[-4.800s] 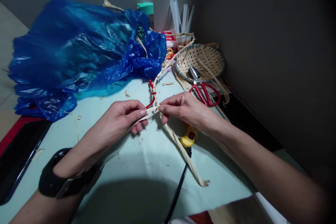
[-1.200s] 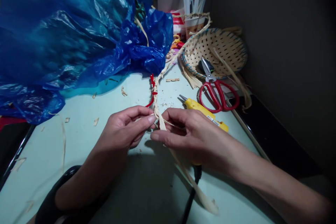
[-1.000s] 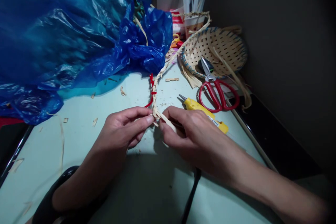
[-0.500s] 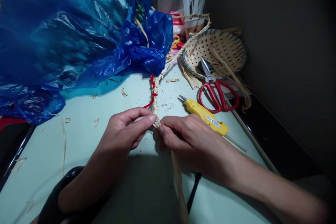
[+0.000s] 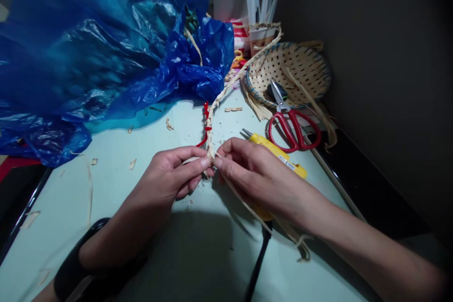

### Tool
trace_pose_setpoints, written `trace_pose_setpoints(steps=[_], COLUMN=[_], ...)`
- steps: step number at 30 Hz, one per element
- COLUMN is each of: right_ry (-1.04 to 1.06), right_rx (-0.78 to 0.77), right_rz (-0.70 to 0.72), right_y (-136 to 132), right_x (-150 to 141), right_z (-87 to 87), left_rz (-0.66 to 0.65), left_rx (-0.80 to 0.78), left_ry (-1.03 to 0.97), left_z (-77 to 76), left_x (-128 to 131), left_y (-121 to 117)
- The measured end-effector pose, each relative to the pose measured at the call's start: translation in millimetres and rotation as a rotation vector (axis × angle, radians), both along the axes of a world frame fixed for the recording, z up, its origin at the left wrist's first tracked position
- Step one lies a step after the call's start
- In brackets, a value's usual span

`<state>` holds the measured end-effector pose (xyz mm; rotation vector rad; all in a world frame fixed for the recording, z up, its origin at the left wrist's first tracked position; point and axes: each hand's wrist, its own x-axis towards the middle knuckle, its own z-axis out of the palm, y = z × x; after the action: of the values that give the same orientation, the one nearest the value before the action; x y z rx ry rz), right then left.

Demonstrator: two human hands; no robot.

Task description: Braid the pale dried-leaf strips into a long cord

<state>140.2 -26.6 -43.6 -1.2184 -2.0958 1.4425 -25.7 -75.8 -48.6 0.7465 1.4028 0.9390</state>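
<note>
A pale braid of dry plant fibre (image 5: 226, 86) runs from the back of the table down to my hands. My left hand (image 5: 184, 170) pinches the lower end of the braid between thumb and fingers. Close beside it, my right hand (image 5: 244, 163) grips loose fibre strands (image 5: 247, 207), whose tails trail under the wrist toward the lower right. A red fuzzy wire (image 5: 206, 112) is wrapped on the braid just above the hands. Partly behind my right hand lies a yellow glue gun (image 5: 265, 144).
Red-handled scissors (image 5: 295, 132) lean on a woven basket (image 5: 288, 63) at the right. A big blue plastic bag (image 5: 106, 47) fills the back left. Behind stands a cup of glue sticks (image 5: 261, 37). Fibre scraps (image 5: 132, 164) dot the table; a dark flat device (image 5: 371, 184) lies right.
My right hand has turned and risen slightly, drawing strands out to the right; their tails now swing toward the lower right. My left hand keeps its pinch.
</note>
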Motion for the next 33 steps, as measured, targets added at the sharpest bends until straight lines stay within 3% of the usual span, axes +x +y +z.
trace_pose_setpoints(steps=[11, 13, 20, 28, 33], right_ry=[0.281, 0.234, 0.003, 0.029, 0.030], right_rx=[-0.376, -0.337, 0.054, 0.255, 0.220], right_rz=[-0.051, -0.020, -0.045, -0.092, -0.129], right_y=[-6, -7, -3, -7, -9], right_x=[-3, -3, -3, -4, -5], right_z=[-8.4, -7.6, 1.2, -1.8, 0.0], left_rz=[-0.028, -0.038, 0.027, 0.013, 0.030], left_rx=[0.075, 0.083, 0.069, 0.033, 0.064], left_ry=[0.103, 0.130, 0.116, 0.082, 0.140], left_z=[-2.6, -0.8, 0.1, 0.4, 0.5], left_x=[4, 5, 3, 0, 2], left_y=[2, 2, 0, 0, 0])
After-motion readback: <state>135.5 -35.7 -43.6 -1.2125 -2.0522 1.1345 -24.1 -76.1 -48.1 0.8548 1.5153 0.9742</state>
